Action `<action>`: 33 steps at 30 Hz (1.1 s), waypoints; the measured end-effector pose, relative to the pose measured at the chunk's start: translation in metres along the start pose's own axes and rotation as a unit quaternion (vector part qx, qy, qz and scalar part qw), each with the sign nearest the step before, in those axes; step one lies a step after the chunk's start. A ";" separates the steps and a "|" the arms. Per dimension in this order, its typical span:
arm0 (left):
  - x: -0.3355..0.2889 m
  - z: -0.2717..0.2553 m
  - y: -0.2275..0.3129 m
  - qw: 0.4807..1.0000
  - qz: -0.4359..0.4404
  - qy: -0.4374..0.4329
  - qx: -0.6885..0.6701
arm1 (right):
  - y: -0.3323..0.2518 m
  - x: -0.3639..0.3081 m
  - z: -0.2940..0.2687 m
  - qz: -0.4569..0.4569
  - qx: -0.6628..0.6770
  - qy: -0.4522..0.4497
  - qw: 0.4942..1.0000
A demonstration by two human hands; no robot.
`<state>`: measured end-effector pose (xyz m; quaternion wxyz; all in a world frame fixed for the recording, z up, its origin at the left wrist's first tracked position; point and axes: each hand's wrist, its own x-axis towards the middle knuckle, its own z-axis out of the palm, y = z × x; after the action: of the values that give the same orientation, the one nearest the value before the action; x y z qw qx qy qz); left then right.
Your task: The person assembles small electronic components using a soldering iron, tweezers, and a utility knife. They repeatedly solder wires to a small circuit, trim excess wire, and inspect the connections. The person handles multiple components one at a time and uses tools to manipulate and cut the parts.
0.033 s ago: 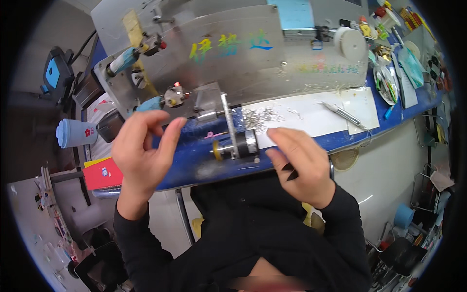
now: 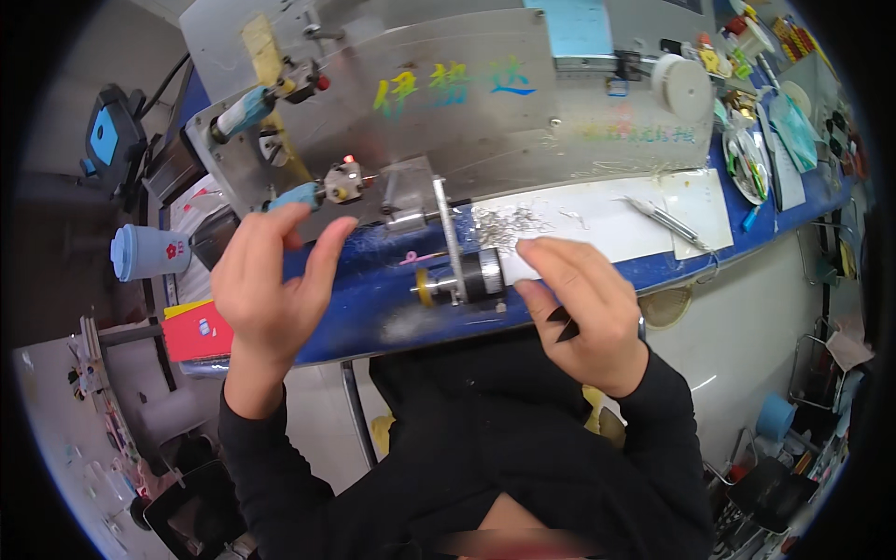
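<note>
My left hand [image 2: 271, 280] is raised over the left part of the blue bench, thumb spread from the curled fingers, with no object visible in it. Close by is a blue-wrapped handle [image 2: 297, 198] on a metal fitting [image 2: 343, 182]. My right hand [image 2: 593, 313] hovers in front of the bench's edge, thumb and forefinger apart. A small black pointed thing [image 2: 563, 324] is tucked in its palm; most of it is hidden. Between my hands stands a winding fixture with an upright metal bar [image 2: 448, 233] and a black dial [image 2: 483, 274]. A pink loop [image 2: 411, 258] lies beside it.
Small bent wire pieces [image 2: 509, 224] are heaped on white paper [image 2: 597, 219], where a silver pen-like tool [image 2: 667, 222] also lies. A metal panel [image 2: 457, 121] backs the bench, with a white spool [image 2: 686, 87]. A blue cup [image 2: 149, 252] stands left, near a red folder [image 2: 198, 334].
The bench and fixture sit slightly farther right and lower in the view. My hands keep nearly the same pose, shifting only a little.
</note>
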<state>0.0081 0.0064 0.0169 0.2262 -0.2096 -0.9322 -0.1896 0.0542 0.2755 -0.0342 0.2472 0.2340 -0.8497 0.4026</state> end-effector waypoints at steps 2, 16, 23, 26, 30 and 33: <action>0.005 0.003 -0.019 0.984 0.124 0.066 0.109 | -0.003 0.015 0.009 -0.010 0.023 -0.004 1.000; 0.021 -0.024 -0.013 0.996 0.012 -0.079 -0.036 | -0.005 0.061 0.068 -0.098 0.001 0.021 0.995; 0.019 -0.024 -0.007 0.988 -0.055 -0.084 -0.116 | 0.009 0.058 0.079 -0.190 0.003 0.127 0.973; 0.018 -0.024 -0.006 0.983 -0.090 -0.081 -0.138 | 0.012 0.058 0.080 -0.164 -0.013 0.088 0.983; 0.018 -0.024 -0.004 0.976 -0.119 -0.074 -0.168 | 0.009 0.056 0.076 -0.092 -0.013 0.020 0.996; 0.021 -0.018 -0.002 0.991 -0.097 -0.041 -0.088 | 0.010 0.055 0.077 -0.071 -0.006 0.007 0.997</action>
<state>-0.0032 0.0031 0.0419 0.1486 -0.1447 -0.9364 -0.2830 -0.0113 0.2087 -0.0487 0.2825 0.2896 -0.8314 0.3808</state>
